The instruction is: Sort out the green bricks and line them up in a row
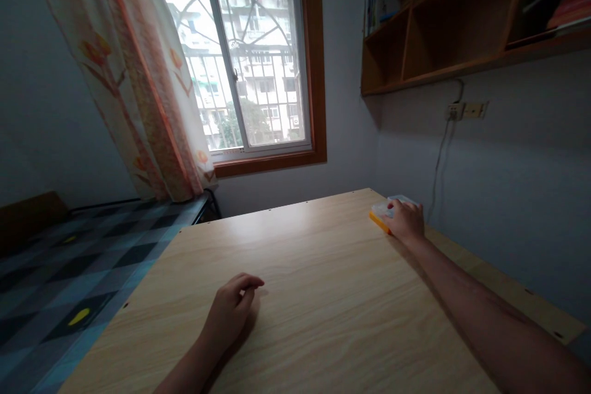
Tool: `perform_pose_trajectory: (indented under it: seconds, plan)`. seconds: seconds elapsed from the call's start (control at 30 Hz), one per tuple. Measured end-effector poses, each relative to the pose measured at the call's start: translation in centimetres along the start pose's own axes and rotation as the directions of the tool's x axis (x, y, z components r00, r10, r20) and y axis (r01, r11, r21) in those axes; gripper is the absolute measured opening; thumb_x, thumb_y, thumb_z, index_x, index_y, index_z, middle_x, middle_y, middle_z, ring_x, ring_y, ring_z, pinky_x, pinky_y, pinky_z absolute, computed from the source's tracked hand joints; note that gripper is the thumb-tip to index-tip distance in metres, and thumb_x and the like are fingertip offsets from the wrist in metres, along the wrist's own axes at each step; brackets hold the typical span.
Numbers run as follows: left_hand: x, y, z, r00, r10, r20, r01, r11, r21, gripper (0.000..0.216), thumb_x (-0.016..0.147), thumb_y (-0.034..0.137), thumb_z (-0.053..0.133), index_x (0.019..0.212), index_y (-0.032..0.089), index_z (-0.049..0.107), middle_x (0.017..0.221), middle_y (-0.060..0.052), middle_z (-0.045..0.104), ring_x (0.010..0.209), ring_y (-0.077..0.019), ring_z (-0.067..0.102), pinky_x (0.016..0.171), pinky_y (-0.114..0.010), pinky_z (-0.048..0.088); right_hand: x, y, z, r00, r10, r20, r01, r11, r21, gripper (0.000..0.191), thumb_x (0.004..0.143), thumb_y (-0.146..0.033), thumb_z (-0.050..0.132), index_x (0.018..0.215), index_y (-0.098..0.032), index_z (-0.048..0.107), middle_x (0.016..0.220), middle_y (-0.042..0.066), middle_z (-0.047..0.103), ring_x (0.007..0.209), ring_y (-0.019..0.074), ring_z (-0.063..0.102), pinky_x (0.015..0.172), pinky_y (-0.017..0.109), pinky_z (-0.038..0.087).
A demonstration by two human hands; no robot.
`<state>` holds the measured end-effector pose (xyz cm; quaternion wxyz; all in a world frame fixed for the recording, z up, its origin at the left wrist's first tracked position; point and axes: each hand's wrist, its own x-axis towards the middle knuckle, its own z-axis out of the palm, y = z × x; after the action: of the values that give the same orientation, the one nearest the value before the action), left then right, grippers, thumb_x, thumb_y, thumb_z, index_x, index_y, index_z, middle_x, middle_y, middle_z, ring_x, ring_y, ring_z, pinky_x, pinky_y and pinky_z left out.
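**right hand on the box at the far edge**

we see our right hand [406,221] stretched across the table [323,295] to a small box [381,214] at the far right, close to the wall [508,178]. the hand lies over the box with fingers curled on its top; whether the grip has truly closed on it we cannot tell, since the hand hides most of it. our left hand [228,314] rests near us on the bare wood, fingers loosely curled in a narrow grip, holding nothing.

the box looks like plastic: a clear or pale lid over an orange base, flat and rectangular, smooth. in our judgement a smooth lid under a reaching hand could slip, and a pull on the lid alone might pop it open and spill whatever is inside. the box sits near the table's far right edge, so a sideways nudge could push it off toward the wall.

the table is pale wood-grain laminate, flat and matte. to the left a bed [69,271] with a checked cover, a patterned curtain [148,86] by the window [249,61], and a wooden shelf [462,24] up on the right.
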<state>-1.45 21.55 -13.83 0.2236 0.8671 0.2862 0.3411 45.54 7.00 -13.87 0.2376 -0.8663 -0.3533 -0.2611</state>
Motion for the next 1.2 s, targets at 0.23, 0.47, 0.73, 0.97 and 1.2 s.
perform_pose_trajectory:
  seconds: [0.23, 0.47, 0.73, 0.97, 1.2]
  plan:
    - [-1.1, 2.1, 0.5, 0.998, 0.070, 0.009, -0.070, 0.997, 0.042, 0.029, 0.095, 0.021, 0.041, 0.103, 0.022, 0.069, 0.100, -0.006, 0.068, 0.079, -0.0173, 0.066, 0.067, -0.028, 0.055, -4.8, -9.7, -3.4, 0.964, -0.228, 0.135, 0.082, 0.740, 0.667, 0.037, 0.077, -0.034, 0.065, 0.111, -0.020, 0.061, 0.114, 0.010, 0.066, 0.096, 0.0238, 0.063, 0.085, 0.035, 0.049]
    - [-2.5, 4.5, 1.1, 0.992, 0.119, 0.046, -0.123, 0.988, 0.091, 0.036, 0.095, 0.029, 0.054, 0.131, 0.027, 0.058, 0.135, -0.011, 0.056, 0.110, -0.0241, 0.063, 0.078, -0.033, 0.059, -14.3, -18.8, -5.5, 0.740, -0.520, 0.428, -0.323, 0.284, 0.903, 0.041, 0.074, -0.019, 0.069, 0.113, -0.019, 0.060, 0.103, 0.006, 0.067, 0.088, 0.0179, 0.067, 0.079, 0.031, 0.056]
    - [-2.7, 5.4, 2.1, 0.979, 0.119, 0.164, -0.123, 0.992, 0.017, 0.034, 0.092, 0.025, 0.056, 0.125, 0.022, 0.057, 0.133, -0.015, 0.059, 0.119, -0.0302, 0.059, 0.099, -0.047, 0.053, -17.8, -18.5, -5.0, 0.693, -0.596, 0.405, -0.446, 0.087, 0.891, 0.056, 0.077, -0.018, 0.074, 0.129, -0.025, 0.054, 0.125, 0.008, 0.060, 0.104, 0.0206, 0.063, 0.090, 0.035, 0.053]
    - [-2.8, 5.7, 1.8, 0.974, 0.154, 0.168, -0.153, 0.988, -0.017, 0.031, 0.083, 0.018, 0.057, 0.114, 0.020, 0.054, 0.121, -0.013, 0.061, 0.105, -0.0260, 0.061, 0.092, -0.041, 0.053, -17.7, -18.2, -5.1, 0.591, -0.690, 0.417, -0.647, -0.098, 0.756, 0.083, 0.073, -0.020, 0.082, 0.143, -0.033, 0.041, 0.122, 0.006, 0.056, 0.099, 0.0169, 0.065, 0.080, 0.030, 0.052]
    - [-2.3, 5.3, 2.2, 0.932, 0.279, 0.231, -0.300, 0.952, 0.058, 0.040, 0.089, 0.022, 0.054, 0.128, 0.018, 0.052, 0.122, -0.015, 0.060, 0.108, -0.0274, 0.059, 0.094, -0.042, 0.051, -17.5, -18.3, -4.8, 0.556, -0.690, 0.464, -0.738, -0.153, 0.658, 0.105, 0.070, -0.020, 0.087, 0.154, -0.033, 0.025, 0.119, 0.007, 0.061, 0.095, 0.0160, 0.065, 0.081, 0.029, 0.050]
